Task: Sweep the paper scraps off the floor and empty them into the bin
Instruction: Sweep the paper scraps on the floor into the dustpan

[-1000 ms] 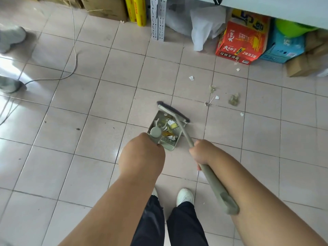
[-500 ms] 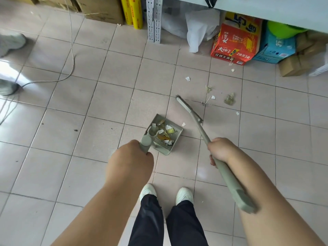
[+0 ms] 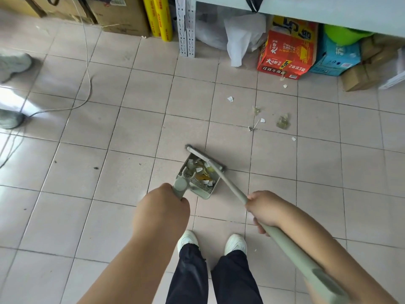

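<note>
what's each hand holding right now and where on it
Left hand holds the dustpan by its upright handle. Right hand holds the broom partway along its shaft.

Pale green dustpan (image 3: 198, 183) resting on tiled floor, holding white and yellow paper scraps (image 3: 202, 172). Matching broom (image 3: 232, 185), head set across the pan's open front edge, long handle slanting back. Loose scraps (image 3: 260, 120) scattered on tiles well beyond the pan.

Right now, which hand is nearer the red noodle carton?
Right. The right hand grips the broom handle below and slightly left of the red noodle carton; the left hand, on the dustpan handle, sits farther left.
</note>
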